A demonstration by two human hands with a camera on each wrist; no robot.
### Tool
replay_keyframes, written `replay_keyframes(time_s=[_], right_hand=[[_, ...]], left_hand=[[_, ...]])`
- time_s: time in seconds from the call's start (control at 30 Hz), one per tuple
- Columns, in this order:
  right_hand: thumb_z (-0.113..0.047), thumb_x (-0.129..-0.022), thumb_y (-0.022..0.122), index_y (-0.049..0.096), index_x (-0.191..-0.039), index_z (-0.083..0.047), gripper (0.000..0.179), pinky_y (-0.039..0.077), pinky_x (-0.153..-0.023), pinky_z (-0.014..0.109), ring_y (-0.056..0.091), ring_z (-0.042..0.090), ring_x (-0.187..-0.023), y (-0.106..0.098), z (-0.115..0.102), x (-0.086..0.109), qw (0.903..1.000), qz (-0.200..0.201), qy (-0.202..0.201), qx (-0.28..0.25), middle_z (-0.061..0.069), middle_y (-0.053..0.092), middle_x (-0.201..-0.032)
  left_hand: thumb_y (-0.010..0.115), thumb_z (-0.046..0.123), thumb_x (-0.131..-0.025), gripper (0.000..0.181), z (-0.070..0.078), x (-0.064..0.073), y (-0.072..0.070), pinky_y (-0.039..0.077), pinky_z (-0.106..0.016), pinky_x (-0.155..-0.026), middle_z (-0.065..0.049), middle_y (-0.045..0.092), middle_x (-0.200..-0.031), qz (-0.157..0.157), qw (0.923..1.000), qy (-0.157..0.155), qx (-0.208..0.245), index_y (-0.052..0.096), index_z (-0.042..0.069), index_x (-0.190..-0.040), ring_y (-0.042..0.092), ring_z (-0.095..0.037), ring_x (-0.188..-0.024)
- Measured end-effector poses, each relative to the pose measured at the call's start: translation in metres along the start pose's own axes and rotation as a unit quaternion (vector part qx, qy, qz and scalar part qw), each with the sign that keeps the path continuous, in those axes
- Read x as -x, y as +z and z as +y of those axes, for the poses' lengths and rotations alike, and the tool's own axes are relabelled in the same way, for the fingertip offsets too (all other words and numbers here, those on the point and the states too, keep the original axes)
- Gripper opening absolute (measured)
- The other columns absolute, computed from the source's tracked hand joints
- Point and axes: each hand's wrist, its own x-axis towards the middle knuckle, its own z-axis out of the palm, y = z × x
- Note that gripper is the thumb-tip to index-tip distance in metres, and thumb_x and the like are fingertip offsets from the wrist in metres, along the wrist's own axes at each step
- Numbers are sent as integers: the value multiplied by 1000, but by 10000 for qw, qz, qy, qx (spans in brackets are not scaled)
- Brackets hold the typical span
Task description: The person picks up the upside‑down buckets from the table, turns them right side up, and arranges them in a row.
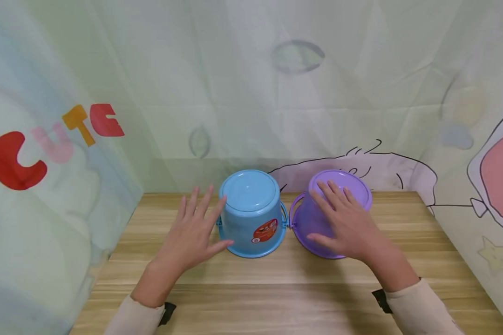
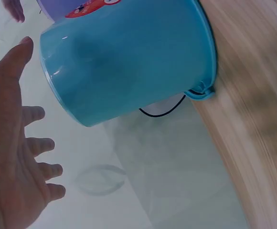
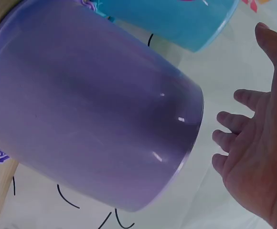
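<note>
A blue bucket (image 1: 251, 190) with a red sticker stands upside down on the wooden table. To its right is a purple bucket (image 1: 314, 218), upside down too, their handles meeting between them. My left hand (image 1: 194, 230) hovers at the blue bucket's left with fingers spread; the left wrist view shows a gap between this hand (image 2: 12, 143) and the bucket (image 2: 129, 57). Above the purple bucket is my right hand (image 1: 348, 223), fingers extended. Seen from the right wrist, that hand (image 3: 253, 133) stays apart from the purple bucket's (image 3: 95, 105) base. Neither hand holds anything.
The wooden table (image 1: 260, 302) reaches back to a pale printed curtain (image 1: 234, 93). Curtain also hangs along the left and right sides, with coloured letters (image 1: 16, 160) on the left. Black bands (image 1: 167, 314) show at both sleeves.
</note>
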Motion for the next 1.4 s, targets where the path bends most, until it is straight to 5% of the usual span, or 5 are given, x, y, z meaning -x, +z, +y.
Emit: replay_keyframes(time_s=[0.23,0.3,0.53,0.9,1.4], right_hand=[[-64,-88,68,37,-160,-12,94,27,-120,68,27,46,-154,4,-7,-5,9996,-137,-236,-31,20,30,-167],[-64,-88,68,38,-159,-12,93,27,-120,68,28,46,-154,5,-9,-5,9995,-131,-276,-39,19,30,-167],[-61,-88,71,41,-158,-13,90,29,-121,64,28,42,-155,12,-16,-6,9987,-81,-498,-121,17,34,-166],[-58,-89,73,46,-155,-8,87,34,-121,59,36,40,-152,32,-25,-6,9942,294,-1013,-197,16,42,-162],[-41,-79,88,58,-142,-4,79,44,-113,58,54,36,-137,66,-26,-2,9858,735,-1441,-442,18,57,-147]], left_hand=[[69,72,-83,98,-6,8,8,29,-72,-117,-24,31,-165,596,9965,580,-96,43,14,-158,23,-55,-152],[58,77,-88,95,-8,10,11,31,-72,-116,-25,33,-164,698,9951,696,-97,45,13,-157,24,-55,-151],[74,66,-82,99,-12,15,18,33,-70,-116,-25,39,-161,679,9925,1007,-128,43,9,-157,31,-55,-148],[77,65,-81,91,-16,22,38,42,-66,-111,-26,50,-150,1162,9801,1610,-20,55,3,-144,48,-50,-137],[88,55,-75,85,-23,26,55,47,-64,-107,-24,63,-136,1282,9735,1879,240,62,0,-134,58,-46,-129]])
